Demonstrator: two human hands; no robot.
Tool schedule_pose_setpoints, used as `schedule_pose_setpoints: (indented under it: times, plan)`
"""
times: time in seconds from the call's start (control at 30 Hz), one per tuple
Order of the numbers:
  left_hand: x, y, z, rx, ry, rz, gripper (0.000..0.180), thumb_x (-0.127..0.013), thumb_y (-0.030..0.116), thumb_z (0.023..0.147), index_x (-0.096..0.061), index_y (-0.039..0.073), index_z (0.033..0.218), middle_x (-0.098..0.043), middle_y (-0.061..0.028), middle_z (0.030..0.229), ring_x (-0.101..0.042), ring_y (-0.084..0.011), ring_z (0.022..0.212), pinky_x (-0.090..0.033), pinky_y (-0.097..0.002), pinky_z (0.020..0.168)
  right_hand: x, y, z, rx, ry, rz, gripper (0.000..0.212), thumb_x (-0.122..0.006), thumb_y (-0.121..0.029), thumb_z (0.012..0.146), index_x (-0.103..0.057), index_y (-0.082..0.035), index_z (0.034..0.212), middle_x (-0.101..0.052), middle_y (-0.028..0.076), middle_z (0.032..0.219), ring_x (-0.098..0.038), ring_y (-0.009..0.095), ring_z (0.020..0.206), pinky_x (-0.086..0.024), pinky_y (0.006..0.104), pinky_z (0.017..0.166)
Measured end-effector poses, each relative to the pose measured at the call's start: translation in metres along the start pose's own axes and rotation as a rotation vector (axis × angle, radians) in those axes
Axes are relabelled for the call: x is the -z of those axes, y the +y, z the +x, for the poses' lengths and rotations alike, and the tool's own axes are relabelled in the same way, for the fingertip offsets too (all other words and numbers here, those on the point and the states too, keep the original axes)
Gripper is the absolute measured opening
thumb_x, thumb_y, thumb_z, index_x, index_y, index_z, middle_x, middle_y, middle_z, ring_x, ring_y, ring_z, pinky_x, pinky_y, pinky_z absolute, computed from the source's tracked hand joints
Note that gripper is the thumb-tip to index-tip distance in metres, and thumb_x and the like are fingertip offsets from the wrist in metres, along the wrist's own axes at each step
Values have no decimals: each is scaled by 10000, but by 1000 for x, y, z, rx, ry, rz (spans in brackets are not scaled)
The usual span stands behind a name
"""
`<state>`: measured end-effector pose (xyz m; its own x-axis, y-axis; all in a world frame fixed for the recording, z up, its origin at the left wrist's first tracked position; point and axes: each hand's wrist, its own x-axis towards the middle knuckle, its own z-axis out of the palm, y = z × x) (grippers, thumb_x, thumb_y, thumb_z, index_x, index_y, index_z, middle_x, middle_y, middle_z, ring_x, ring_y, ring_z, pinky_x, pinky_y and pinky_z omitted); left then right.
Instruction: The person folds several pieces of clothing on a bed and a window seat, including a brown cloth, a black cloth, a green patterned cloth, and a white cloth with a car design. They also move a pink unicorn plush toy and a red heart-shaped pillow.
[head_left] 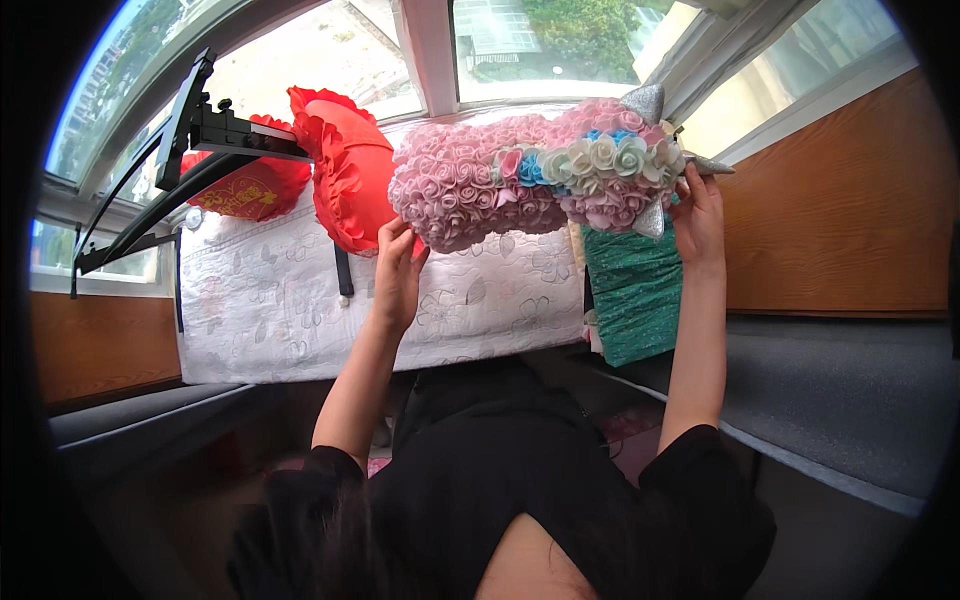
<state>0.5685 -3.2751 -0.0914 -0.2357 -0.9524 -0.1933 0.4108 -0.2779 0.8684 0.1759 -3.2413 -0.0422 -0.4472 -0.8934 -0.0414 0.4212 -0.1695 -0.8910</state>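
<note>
Raised over the white quilted cover (pixel 290 300) is a unicorn figure (pixel 460 185) made of pink foam roses, lying on its side in the air. Its head points right, with a silver horn (pixel 712 166), silver ears and a band of white, pale green and blue flowers. My left hand (pixel 398 275) grips the lower left end, fingers partly hidden behind the roses. At the head end, beside the horn, my right hand (pixel 700 220) is closed on the figure.
Left of the unicorn sit a ruffled red cushion (pixel 365 175) and a second red cushion (pixel 240 190) with gold patterning. A black metal stand (pixel 215 130) juts in above them. Green patterned cloth (pixel 630 300) hangs at the right, near a wooden panel (pixel 830 200). Windows line the back.
</note>
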Motion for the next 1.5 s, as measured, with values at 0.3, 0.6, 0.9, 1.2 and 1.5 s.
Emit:
schedule_pose_setpoints:
  times: [0.3,0.6,0.9,1.2,1.5]
  plan:
    - [-54,-57,202,182,67,44,511,-603,345,848,-363,140,1251,-416,-28,1286,-382,-183,1188,-321,-424,1001,53,35,181,-162,133,-101,236,-566,-247,934,-520,-137,1138,-534,-3,1110,-489,183,994,-495,416,753]
    - [-104,-115,254,298,28,369,910,-698,349,790,-93,93,1420,-317,-114,1416,-294,-239,1320,-256,-451,1063,103,83,270,-187,226,-315,374,-617,-309,896,-441,-130,1173,-521,49,1133,-547,183,944,-498,381,570]
    - [-69,-151,250,83,237,825,902,-702,242,772,-153,14,1451,-217,-207,1478,-239,-297,1371,-224,-366,1118,84,105,283,-171,214,-378,347,-580,-337,921,-433,-117,1145,-533,51,1104,-560,199,962,-522,404,649]
    - [65,-156,31,355,461,665,492,-695,218,778,-536,48,1211,-457,-106,1307,-448,-261,1202,-405,-396,959,10,119,208,177,646,-332,455,-598,-198,853,-345,31,1154,-418,140,1130,-515,236,964,-520,362,731]
    - [147,-83,46,-234,925,915,1032,-861,234,621,-197,5,1377,-259,-255,1376,-382,-368,1229,-389,-430,1001,-143,235,22,6,-469,-726,437,-647,-149,839,-481,-23,1223,-489,101,1193,-466,206,1115,-393,327,919]
